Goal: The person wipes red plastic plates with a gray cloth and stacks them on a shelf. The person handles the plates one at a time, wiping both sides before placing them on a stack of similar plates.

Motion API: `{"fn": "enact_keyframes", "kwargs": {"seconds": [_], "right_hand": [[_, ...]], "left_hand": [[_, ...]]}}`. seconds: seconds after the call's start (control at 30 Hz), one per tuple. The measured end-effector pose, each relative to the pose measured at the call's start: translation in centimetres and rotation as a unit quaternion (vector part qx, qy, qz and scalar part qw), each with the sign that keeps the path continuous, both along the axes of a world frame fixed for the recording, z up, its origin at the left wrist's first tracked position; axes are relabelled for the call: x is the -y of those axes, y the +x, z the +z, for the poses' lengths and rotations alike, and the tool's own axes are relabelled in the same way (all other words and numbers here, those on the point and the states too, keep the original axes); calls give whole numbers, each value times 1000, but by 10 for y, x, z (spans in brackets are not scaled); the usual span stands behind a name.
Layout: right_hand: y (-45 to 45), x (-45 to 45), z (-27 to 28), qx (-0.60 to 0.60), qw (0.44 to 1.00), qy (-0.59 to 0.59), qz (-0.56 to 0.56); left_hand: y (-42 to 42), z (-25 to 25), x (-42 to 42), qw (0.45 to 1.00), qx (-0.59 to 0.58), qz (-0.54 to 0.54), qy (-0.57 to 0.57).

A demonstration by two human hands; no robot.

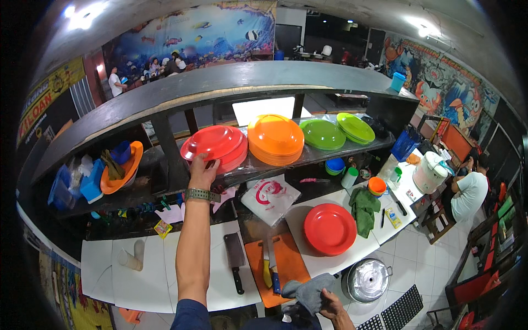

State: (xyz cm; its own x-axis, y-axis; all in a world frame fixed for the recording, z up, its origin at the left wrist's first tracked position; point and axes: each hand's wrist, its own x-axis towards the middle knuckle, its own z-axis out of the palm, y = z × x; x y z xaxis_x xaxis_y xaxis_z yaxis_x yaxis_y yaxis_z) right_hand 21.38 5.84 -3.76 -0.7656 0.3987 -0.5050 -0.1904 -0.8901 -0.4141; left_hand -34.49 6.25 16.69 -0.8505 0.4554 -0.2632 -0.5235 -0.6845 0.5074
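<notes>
My left hand is at the front left rim of the top red plate, its fingers on the edge. That plate sits upside down, shifted left on a stack of red plates on the dark shelf. In my right hand is a grey cloth, bunched up near the counter's front edge. Another stack of red plates lies face up on the white counter below. Beside the shelf's red stack stand orange plates and green plates, also upside down.
A cleaver lies on the white tiles. Knives rest on an orange cutting board. A green cloth is right of the red plates. A lidded metal pot stands below. A person sits at right.
</notes>
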Motion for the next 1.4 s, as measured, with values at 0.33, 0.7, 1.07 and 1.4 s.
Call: {"fn": "enact_keyframes", "kwargs": {"seconds": [0.33,0.7,1.07,1.4], "right_hand": [[-42,10,57,40,986,141,77],[-46,6,55,124,893,382,204],[-20,-37,36,145,909,361,150],[-19,-64,23,113,928,347,74]], "left_hand": [[258,-96,85,602,-619,-455,-218],[52,22,-17,418,-661,182,-597],[25,-22,-52,346,-609,85,-708],[93,-16,-28,411,-695,185,-560]]}}
